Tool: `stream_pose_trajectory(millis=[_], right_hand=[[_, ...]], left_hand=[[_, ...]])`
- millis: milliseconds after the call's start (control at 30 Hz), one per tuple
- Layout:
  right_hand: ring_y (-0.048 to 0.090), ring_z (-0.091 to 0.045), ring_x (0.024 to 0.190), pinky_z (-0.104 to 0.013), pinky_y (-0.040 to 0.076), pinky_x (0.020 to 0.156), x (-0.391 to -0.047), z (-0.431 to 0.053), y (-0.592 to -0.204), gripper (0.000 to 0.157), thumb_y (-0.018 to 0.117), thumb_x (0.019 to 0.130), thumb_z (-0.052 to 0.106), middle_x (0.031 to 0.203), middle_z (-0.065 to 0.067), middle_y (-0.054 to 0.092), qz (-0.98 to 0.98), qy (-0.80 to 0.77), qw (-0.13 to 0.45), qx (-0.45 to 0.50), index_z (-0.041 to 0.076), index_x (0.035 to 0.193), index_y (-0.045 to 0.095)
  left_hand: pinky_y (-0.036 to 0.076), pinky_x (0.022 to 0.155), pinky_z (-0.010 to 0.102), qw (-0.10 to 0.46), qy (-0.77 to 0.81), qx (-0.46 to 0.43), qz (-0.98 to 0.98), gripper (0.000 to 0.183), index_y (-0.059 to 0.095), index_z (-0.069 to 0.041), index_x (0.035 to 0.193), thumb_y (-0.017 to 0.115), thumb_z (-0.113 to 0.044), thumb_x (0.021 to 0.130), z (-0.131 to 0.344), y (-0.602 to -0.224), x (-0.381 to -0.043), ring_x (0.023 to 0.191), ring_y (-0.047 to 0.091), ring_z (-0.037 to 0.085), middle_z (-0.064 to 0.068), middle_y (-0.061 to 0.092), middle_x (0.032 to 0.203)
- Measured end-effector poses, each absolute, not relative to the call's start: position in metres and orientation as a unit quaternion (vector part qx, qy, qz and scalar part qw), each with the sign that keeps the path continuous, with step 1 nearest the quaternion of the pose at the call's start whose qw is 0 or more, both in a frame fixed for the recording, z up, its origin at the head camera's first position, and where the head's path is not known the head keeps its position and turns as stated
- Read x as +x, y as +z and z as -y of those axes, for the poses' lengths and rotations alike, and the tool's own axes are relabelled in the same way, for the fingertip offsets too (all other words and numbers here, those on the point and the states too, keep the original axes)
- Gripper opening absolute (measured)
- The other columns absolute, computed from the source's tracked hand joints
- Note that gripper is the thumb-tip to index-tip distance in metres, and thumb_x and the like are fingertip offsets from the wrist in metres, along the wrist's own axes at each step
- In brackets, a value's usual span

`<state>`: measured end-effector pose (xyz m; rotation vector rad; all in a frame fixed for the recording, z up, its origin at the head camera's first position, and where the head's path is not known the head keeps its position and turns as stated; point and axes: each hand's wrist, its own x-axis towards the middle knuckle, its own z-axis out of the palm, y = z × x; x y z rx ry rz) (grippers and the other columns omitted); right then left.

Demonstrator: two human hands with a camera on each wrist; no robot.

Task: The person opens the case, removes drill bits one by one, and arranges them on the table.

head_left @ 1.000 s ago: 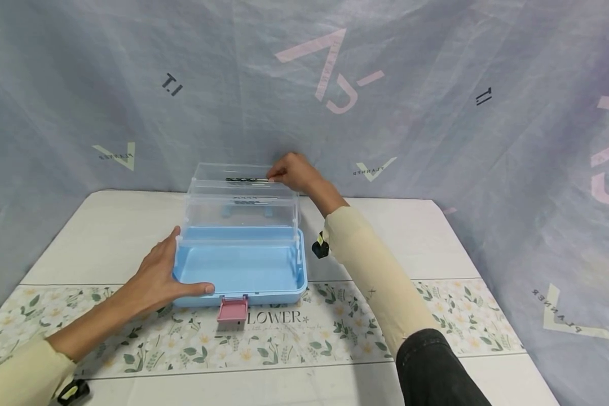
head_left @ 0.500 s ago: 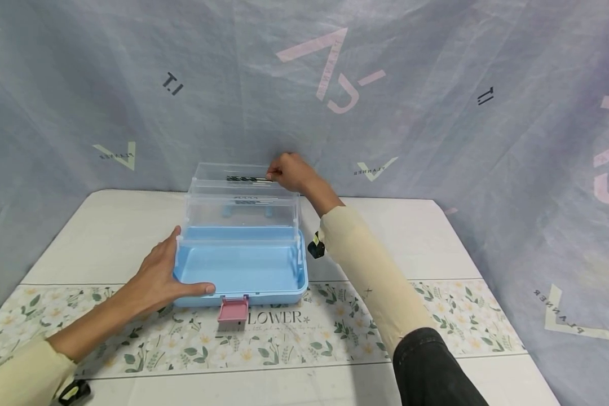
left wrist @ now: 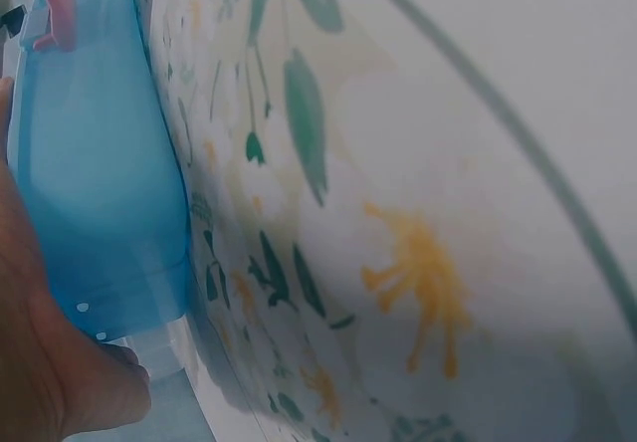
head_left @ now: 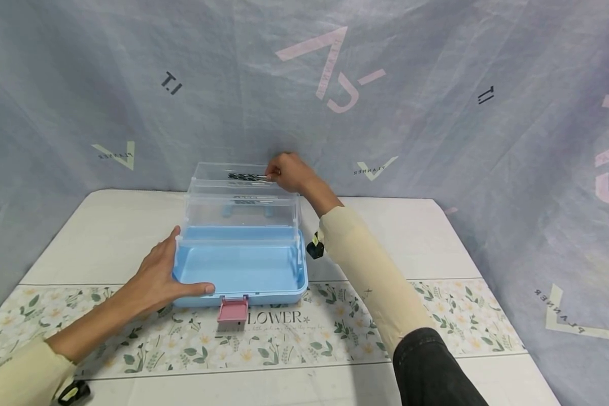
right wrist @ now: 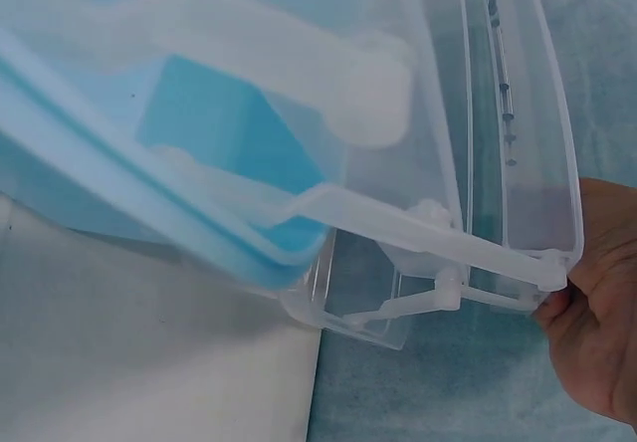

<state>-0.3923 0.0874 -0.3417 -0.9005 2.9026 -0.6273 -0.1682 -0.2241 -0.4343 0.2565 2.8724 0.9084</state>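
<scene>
A light blue storage box (head_left: pixel 238 273) stands unfolded on the table, its bare lower compartment facing me. My left hand (head_left: pixel 154 276) holds its left front corner, thumb over the front rim and fingers along the side. Hinged clear trays rise behind, joined by white arms (right wrist: pixel 378 225). In the uppermost clear tray (head_left: pixel 213 170) lie dark twisted drill bits (head_left: pixel 246 177) with silvery shanks. At that tray's right end, the fingers of my right hand (head_left: pixel 293 172) pinch its corner, near the shanks; the fingertips are partly hidden. Similar dark shapes show lower down, possibly a reflection.
A pink latch (head_left: pixel 233 310) hangs open at the box's front. The white table (head_left: pixel 385 237) carries a floral strip (head_left: pixel 350 327). Close behind the trays hangs a grey-blue printed cloth (head_left: pixel 223 101), which also encloses both sides.
The drill bits in the top tray have shifted slightly upward in view and show more plainly. My right hand has barely moved; the left hand and box have stayed put.
</scene>
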Motion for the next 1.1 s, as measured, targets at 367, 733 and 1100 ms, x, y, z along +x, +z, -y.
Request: stream_pose_trajectory(millis=[367, 733, 1100], right_hand=[[0.074, -0.031, 0.12, -0.045, 0.06, 0.111, -0.39, -0.089, -0.342, 0.028, 0.059, 0.118, 0.014, 0.131, -0.017, 0.078, -0.928, -0.223, 0.017, -0.298, 0.0, 0.134, 0.078], [0.068, -0.024, 0.096, -0.034, 0.057, 0.088, -0.388, -0.103, -0.342, 0.022, 0.064, 0.116, 0.014, 0.113, -0.018, 0.079, -0.892, -0.304, -0.002, -0.335, -0.002, 0.122, 0.078], [0.053, -0.018, 0.082, -0.031, 0.045, 0.079, -0.376, -0.132, -0.338, 0.025, 0.064, 0.117, 0.017, 0.107, -0.015, 0.075, -0.865, -0.363, 0.016, -0.346, -0.001, 0.127, 0.078]], left_hand=[[0.034, 0.117, 0.092, 0.059, 0.301, 0.081, -0.948, 0.158, -0.017, -0.01, 0.18, 0.093, -0.068, 0.083, 0.224, -0.435, -0.169, 0.166, 0.019, 0.068, 0.04, 0.008, 0.184], [0.036, 0.115, 0.092, 0.059, 0.305, 0.083, -0.947, 0.158, -0.019, -0.012, 0.18, 0.093, -0.068, 0.083, 0.225, -0.436, -0.168, 0.165, 0.02, 0.068, 0.04, 0.009, 0.184], [0.035, 0.116, 0.092, 0.052, 0.294, 0.085, -0.951, 0.161, -0.017, -0.007, 0.18, 0.094, -0.07, 0.081, 0.224, -0.436, -0.168, 0.165, 0.02, 0.069, 0.04, 0.009, 0.184]])
